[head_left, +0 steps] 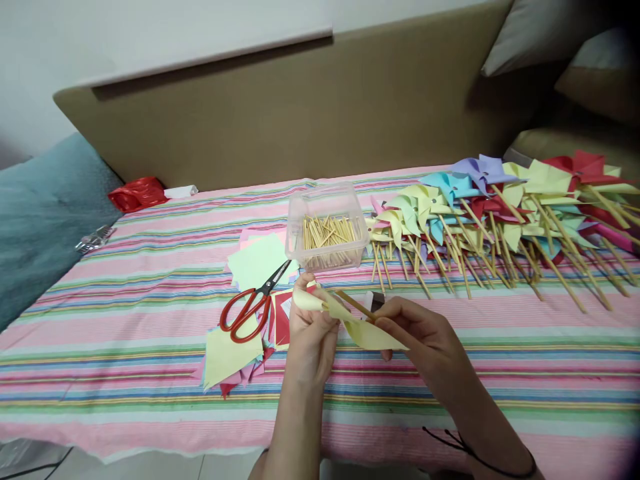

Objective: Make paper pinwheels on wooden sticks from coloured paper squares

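A pale yellow paper pinwheel [367,334] is pinched in my left hand [314,327], its blades curling out to the right. My right hand [417,330] grips a thin wooden stick [356,305], whose far end lies close against the paper; whether the two are joined I cannot tell. Just beyond my hands stands a clear plastic box [325,259] with many short wooden sticks [327,233] inside. Left of my left hand, red-handled scissors [255,303] lie open across stacks of coloured paper. A small dark and white object [374,301] shows partly behind my right hand.
Finished-looking pinwheels on sticks [480,200] are heaped along the right side. Green paper sheets [260,260] and yellow paper squares [233,353] lie at left. A red plastic bag [137,194], a white roll [181,192] and a blue cushion [50,213] sit farther left on the striped cloth [150,300].
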Tool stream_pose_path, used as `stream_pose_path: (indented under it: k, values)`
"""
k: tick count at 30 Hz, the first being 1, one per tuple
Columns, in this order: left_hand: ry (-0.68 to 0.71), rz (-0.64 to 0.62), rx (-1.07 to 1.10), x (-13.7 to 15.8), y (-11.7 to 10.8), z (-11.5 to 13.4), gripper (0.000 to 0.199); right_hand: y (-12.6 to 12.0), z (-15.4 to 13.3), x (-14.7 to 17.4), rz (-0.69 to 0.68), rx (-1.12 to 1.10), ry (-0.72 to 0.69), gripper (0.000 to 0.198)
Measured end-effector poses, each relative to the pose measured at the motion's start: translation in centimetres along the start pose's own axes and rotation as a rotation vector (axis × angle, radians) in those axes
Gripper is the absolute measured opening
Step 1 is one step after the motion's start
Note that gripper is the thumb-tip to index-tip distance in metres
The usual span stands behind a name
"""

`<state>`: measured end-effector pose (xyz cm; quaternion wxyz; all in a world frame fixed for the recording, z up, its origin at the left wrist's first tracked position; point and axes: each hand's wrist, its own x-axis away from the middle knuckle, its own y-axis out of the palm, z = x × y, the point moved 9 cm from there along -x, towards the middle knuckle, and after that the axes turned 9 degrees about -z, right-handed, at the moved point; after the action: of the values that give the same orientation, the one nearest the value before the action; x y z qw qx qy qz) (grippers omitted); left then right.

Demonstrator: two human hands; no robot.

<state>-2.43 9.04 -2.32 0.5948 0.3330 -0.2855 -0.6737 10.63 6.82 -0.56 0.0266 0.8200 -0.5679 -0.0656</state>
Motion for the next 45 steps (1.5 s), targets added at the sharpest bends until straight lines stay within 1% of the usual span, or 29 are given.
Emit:
stream_pose_path:
  k: [7, 10, 15, 20, 26, 32, 37, 45]
  values:
    - [0.021, 0.02, 0.021, 0.0, 0.0, 0.4, 0.056, 0.0, 0.3, 0.1, 0.01, -0.007, 0.029, 0.022]
    - [0.033, 0.009, 0.013, 0.0, 0.3, 0.5, 0.055, 0.0, 0.2, 0.1, 0.021, 0.021, 0.015, 0.023]
    - [0.023, -0.009, 0.034, -0.1, 0.4, 0.5, 0.042, 0.1, -0.3, 0.2, 0.001, 0.043, -0.01, 0.022]
    - [0.006, 0.01, 0.03, 0.0, 0.1, 0.5, 0.035, 0.4, -0.2, 0.2, -0.022, 0.035, 0.02, 0.028]
    - [0.009, 0.024, 0.007, 0.1, 0.2, 0.6, 0.043, 0.4, -0.3, 0.2, -0.017, 0.074, 0.027, 0.032]
    - [-0.004, 0.022, 0.015, 0.0, 0.3, 0.6, 0.043, 0.1, -0.7, 0.3, 0.022, 0.101, -0.025, 0.023]
    - [0.001, 0.037, -0.001, 0.1, 0.2, 0.7, 0.043, 0.1, -0.8, 0.2, 0.02, 0.117, -0.049, 0.015]
    - [0.007, 0.022, 0.021, 0.4, -0.1, 0.4, 0.048, 0.1, -0.7, 0.5, 0.011, 0.15, -0.035, 0.016]
